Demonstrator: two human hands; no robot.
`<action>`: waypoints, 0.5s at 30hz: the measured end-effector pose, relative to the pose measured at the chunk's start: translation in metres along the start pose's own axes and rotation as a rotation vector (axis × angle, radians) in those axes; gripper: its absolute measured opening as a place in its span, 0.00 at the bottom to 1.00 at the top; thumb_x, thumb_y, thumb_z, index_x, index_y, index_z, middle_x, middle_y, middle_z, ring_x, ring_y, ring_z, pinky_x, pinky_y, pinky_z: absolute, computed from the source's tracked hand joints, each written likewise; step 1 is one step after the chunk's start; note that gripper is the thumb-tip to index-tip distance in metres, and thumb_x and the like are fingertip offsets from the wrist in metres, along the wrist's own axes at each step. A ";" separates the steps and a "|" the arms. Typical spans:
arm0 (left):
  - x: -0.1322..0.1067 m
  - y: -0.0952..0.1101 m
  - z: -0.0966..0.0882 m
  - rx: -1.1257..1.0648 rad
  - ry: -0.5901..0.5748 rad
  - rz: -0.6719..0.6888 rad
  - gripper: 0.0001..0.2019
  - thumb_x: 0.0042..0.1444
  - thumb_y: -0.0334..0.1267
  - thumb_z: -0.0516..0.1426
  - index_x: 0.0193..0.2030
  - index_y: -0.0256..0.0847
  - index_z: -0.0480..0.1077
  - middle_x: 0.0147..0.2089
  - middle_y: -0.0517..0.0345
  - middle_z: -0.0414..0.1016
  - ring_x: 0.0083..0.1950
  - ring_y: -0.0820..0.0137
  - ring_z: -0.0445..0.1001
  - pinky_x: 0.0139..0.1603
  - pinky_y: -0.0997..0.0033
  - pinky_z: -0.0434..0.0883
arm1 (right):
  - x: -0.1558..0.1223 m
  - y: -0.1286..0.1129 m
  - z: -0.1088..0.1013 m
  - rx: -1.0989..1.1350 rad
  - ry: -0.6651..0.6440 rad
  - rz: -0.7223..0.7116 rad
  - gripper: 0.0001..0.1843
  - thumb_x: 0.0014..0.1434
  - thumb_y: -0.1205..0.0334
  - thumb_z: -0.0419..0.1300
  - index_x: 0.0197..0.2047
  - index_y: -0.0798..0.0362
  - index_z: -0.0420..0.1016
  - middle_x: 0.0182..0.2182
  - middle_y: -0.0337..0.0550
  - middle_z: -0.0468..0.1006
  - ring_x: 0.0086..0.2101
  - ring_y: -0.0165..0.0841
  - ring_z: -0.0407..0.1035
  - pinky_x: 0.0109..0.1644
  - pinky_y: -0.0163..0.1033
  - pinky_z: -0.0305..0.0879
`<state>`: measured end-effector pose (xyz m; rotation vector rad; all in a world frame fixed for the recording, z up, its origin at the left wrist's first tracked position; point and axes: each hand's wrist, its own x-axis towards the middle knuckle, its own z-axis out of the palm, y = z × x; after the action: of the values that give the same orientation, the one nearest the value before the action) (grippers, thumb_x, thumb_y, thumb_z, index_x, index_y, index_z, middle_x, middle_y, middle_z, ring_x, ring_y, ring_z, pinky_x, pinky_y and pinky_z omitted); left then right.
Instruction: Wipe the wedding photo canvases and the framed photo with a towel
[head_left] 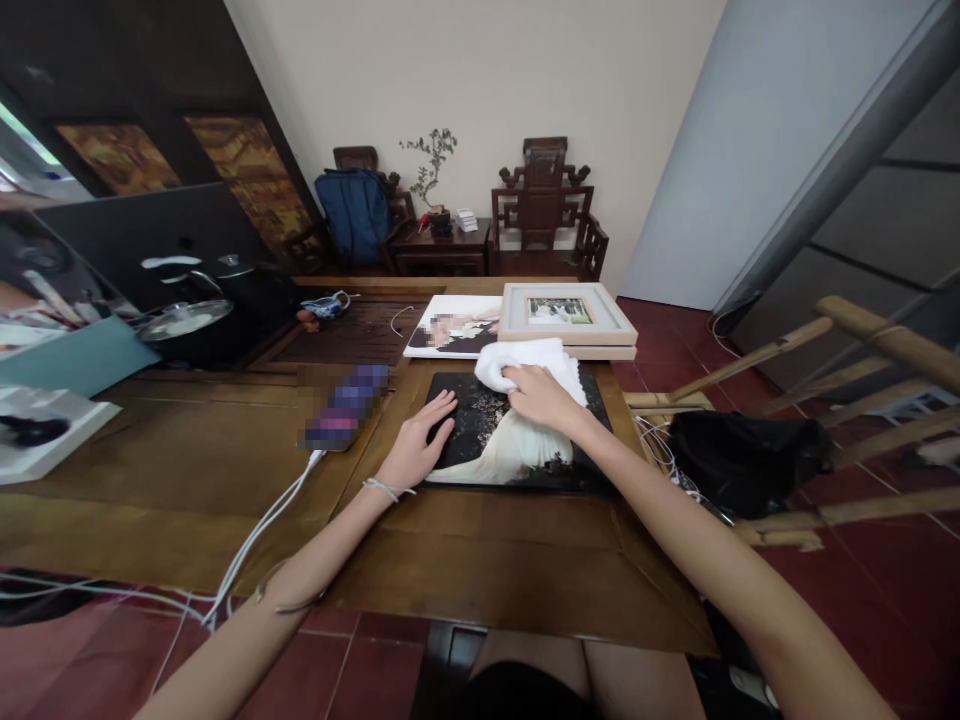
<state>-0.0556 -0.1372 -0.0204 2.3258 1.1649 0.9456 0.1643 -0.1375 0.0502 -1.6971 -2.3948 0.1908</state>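
A dark photo print with a white figure on it lies flat on the wooden table in front of me. My left hand rests flat on the print's left edge, fingers spread. My right hand presses a folded white cloth onto the print's upper right part, fingers closed over the cloth.
Behind the print lie another photo print and a light wooden picture frame. A blurred phone with a white cable sits to the left. Pots stand at far left. A black bag and bamboo chair are at right.
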 end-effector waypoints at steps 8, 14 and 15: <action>-0.001 0.000 0.001 0.019 0.015 -0.005 0.21 0.62 0.40 0.46 0.58 0.30 0.63 0.61 0.45 0.62 0.65 0.67 0.57 0.65 0.60 0.55 | -0.080 -0.044 0.029 -0.021 -0.027 -0.145 0.20 0.53 0.70 0.48 0.48 0.55 0.71 0.59 0.56 0.60 0.61 0.48 0.43 0.59 0.63 0.35; 0.000 0.000 0.001 0.029 0.006 -0.001 0.20 0.61 0.39 0.46 0.58 0.35 0.64 0.62 0.48 0.62 0.65 0.65 0.57 0.65 0.57 0.55 | -0.135 -0.075 0.008 0.108 -0.156 -0.235 0.17 0.50 0.68 0.50 0.42 0.55 0.72 0.52 0.57 0.68 0.56 0.49 0.55 0.57 0.62 0.44; 0.000 0.000 0.001 0.027 0.003 0.003 0.20 0.61 0.39 0.46 0.57 0.35 0.65 0.62 0.49 0.62 0.65 0.65 0.57 0.65 0.56 0.55 | -0.134 -0.077 0.003 0.116 -0.171 -0.227 0.16 0.50 0.68 0.50 0.41 0.54 0.73 0.49 0.56 0.71 0.53 0.49 0.60 0.56 0.61 0.47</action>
<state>-0.0549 -0.1373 -0.0218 2.3489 1.1831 0.9407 0.1360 -0.2892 0.0519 -1.3972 -2.6181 0.4456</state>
